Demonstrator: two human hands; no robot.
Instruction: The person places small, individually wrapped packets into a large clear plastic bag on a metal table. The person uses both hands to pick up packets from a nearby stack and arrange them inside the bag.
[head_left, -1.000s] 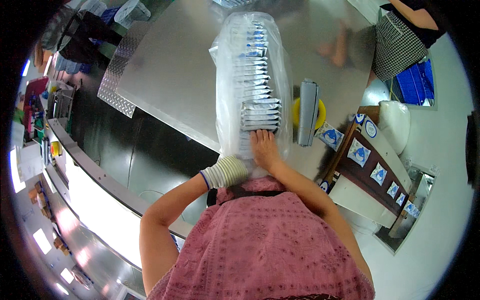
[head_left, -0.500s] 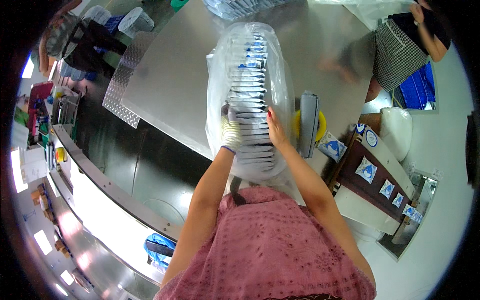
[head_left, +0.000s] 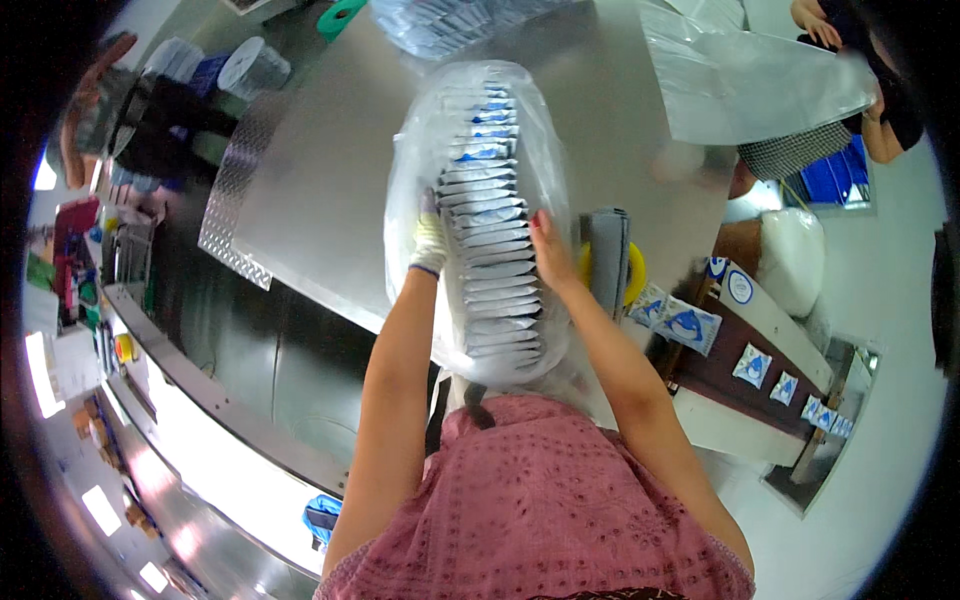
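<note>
**A long row of small white-and-blue sachets point(head_left: 500, 270) points straight away from me**

On the left, my left hand point(head_left: 429, 238), in a white-and-yellow striped glove point(head_left: 430, 250), lies along the row's left flank, fingers outstretched and open. Between my hands, inside a clear plastic bag point(head_left: 545, 130), the row runs lengthwise from the steel counter's point(head_left: 310, 180) near edge toward its far edge. On the right, my bare right hand point(head_left: 552, 258) sits closer against the row, its fingers extended, also not closed around anything.

My arms point(head_left: 400, 370) reached over the near edge of the surface point(head_left: 320, 200), gloved left hand point(head_left: 429, 243) and bare right hand point(head_left: 552, 256) apart, thumbs toward the far edge.
</note>
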